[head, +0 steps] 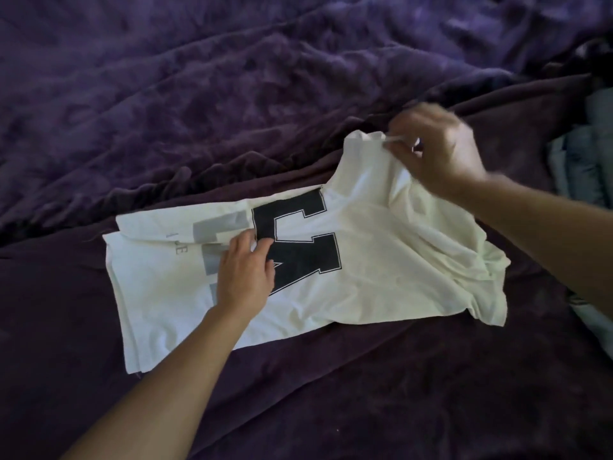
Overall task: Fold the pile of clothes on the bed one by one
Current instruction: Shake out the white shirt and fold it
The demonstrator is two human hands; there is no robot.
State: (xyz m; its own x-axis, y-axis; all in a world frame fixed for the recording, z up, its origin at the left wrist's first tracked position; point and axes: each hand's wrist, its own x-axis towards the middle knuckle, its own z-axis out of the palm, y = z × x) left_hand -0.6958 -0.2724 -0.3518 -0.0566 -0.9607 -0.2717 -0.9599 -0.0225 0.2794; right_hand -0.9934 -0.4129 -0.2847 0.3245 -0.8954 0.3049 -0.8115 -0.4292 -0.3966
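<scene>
From the head camera, a white T-shirt (381,260) lies across the middle of the bed (365,393), spread lengthwise from left to right on a dark plum cover. Its left part is laid double, with one layer's edge showing under the other, and its right part is rumpled and bunched. Large black block letters (298,240) run across the cloth, and paler grey print shows through the fabric just to their left.

The left arm reaches in from the lower left, forearm bare. The left hand (247,270) lies palm down on the shirt at the left edge of the black print. Its fingers are fairly straight and point away from the person, pressing the cloth to the bed rather than gripping it.

The right arm comes in from the right edge, slanting up toward the far side. The right hand (438,151) (somewhat blurred) is bent at the wrist. Its fingertips and thumb pinch a bunched edge of the shirt's upper right part and hold it raised off the bed, so the fabric hangs in folds below the hand.

A crumpled plush purple blanket (199,94) fills the far side of the bed. The pile of clothes (580,161), blue-grey, sits at the right edge, beyond the right forearm.
</scene>
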